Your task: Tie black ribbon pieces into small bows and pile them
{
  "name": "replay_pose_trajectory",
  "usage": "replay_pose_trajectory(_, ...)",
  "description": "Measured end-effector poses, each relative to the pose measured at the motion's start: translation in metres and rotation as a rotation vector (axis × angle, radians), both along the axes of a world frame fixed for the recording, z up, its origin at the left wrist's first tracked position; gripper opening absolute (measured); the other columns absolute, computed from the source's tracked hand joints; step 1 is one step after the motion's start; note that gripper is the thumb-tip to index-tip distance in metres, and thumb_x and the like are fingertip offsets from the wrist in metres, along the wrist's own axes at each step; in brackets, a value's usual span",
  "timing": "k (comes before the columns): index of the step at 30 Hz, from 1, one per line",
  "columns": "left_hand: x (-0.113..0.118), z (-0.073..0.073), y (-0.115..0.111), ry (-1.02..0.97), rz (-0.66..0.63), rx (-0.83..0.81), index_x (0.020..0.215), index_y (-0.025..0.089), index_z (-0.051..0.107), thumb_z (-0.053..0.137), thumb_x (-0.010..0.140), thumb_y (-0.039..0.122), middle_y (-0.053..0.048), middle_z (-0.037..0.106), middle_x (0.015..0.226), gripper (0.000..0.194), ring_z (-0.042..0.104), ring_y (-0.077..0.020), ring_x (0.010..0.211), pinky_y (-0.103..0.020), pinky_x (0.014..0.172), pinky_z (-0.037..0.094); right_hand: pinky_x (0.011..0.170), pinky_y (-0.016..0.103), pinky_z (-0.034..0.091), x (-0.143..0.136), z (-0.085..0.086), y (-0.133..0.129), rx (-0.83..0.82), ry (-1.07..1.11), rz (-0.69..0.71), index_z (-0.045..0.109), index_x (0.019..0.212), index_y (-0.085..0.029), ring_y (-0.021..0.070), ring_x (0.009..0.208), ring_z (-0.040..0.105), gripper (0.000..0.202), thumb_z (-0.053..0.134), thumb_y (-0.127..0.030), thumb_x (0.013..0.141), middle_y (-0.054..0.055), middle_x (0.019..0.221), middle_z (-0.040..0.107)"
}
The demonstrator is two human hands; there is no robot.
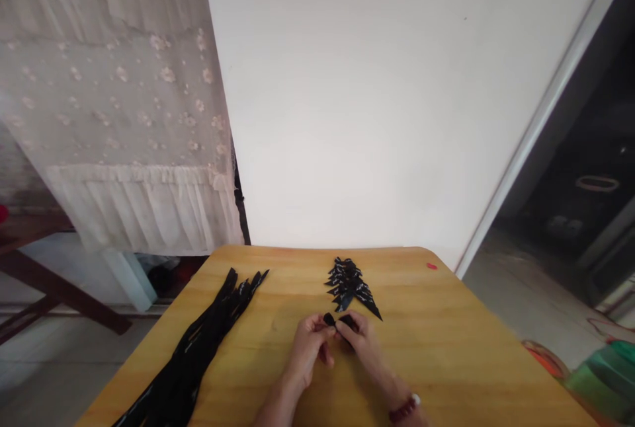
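Observation:
Both my hands meet over the middle of the table, pinching a small black fabric piece (329,320). My left hand (312,342) has its fingers closed on its left part, and my right hand (361,341) grips its right part. Just beyond my fingertips lies a stack of black bows (346,280) with pale markings, their pointed tails spread out. To the left, a long bundle of black fabric strips (201,341) runs from the table's near edge toward its far side. Part of the held piece is hidden behind my fingers.
The wooden table (426,348) stands against a white wall panel (367,110). A small red object (431,266) lies near its far right corner. A lace curtain (139,103) hangs at left; a green container (602,377) stands at lower right.

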State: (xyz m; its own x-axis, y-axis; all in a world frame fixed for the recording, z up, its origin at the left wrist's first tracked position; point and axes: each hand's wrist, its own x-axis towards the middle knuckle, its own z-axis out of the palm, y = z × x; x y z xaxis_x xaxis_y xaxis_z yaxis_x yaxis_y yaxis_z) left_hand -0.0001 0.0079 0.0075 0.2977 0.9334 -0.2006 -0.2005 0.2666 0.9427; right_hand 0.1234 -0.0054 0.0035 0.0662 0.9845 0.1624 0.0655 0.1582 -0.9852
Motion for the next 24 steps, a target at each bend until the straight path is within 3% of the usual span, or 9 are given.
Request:
replay_pose_trajectory(4, -0.001, 0.003, -0.001, 0.046, -0.027, -0.027, 0.069, 0.013, 0.054, 0.06, 0.059, 0.032, -0.002, 0.063, 0.063, 0.022, 0.042, -0.0051, 0.024, -0.017, 0.026, 0.025, 0.054, 0.024, 0.037, 0.002, 0.008, -0.001, 0.021, 0.086, -0.098, 0.056, 0.06, -0.016, 0.0134, 0.054, 0.047, 0.024, 0.058, -0.039, 0.065, -0.001, 0.054, 0.052)
replay_pose_trajectory(9, -0.001, 0.001, -0.001, 0.066, -0.055, 0.022, 0.059, 0.011, 0.053, 0.057, 0.062, 0.034, -0.003, 0.062, 0.058, 0.023, 0.038, -0.0035, 0.023, -0.016, 0.025, 0.022, 0.05, 0.022, 0.035, 0.004, 0.011, -0.003, -0.026, 0.201, -0.163, 0.052, 0.056, -0.016, 0.0117, 0.051, 0.043, 0.025, 0.06, -0.039, 0.063, -0.003, 0.051, 0.047)
replay_pose_trajectory(16, -0.006, 0.006, 0.006, -0.052, 0.227, 0.036, 0.082, 0.013, 0.055, 0.061, 0.059, 0.032, -0.005, 0.063, 0.085, 0.031, 0.041, -0.0016, 0.028, -0.017, 0.028, 0.031, 0.05, 0.023, 0.036, 0.004, 0.012, -0.004, -0.004, 0.146, -0.231, 0.054, 0.056, -0.016, 0.0124, 0.051, 0.044, 0.026, 0.06, -0.041, 0.063, -0.002, 0.05, 0.049)
replay_pose_trajectory(19, -0.004, 0.006, 0.005, -0.106, 0.158, 0.013, 0.082, 0.012, 0.056, 0.063, 0.057, 0.029, -0.005, 0.063, 0.084, 0.031, 0.041, -0.0018, 0.028, -0.018, 0.029, 0.034, 0.053, 0.023, 0.038, 0.002, 0.01, -0.004, 0.032, 0.106, -0.221, 0.058, 0.062, -0.015, 0.0139, 0.055, 0.048, 0.024, 0.059, -0.04, 0.065, 0.0, 0.056, 0.055)
replay_pose_trajectory(24, 0.001, -0.001, 0.001, -0.147, 0.032, -0.05, 0.071, 0.012, 0.056, 0.066, 0.055, 0.022, 0.0, 0.058, 0.062, 0.022, 0.05, -0.0074, 0.037, -0.018, 0.033, 0.038, 0.058, 0.025, 0.04, -0.005, 0.004, -0.003, 0.067, 0.052, -0.176, 0.059, 0.064, -0.015, 0.016, 0.061, 0.051, 0.019, 0.058, -0.034, 0.066, 0.002, 0.062, 0.059)
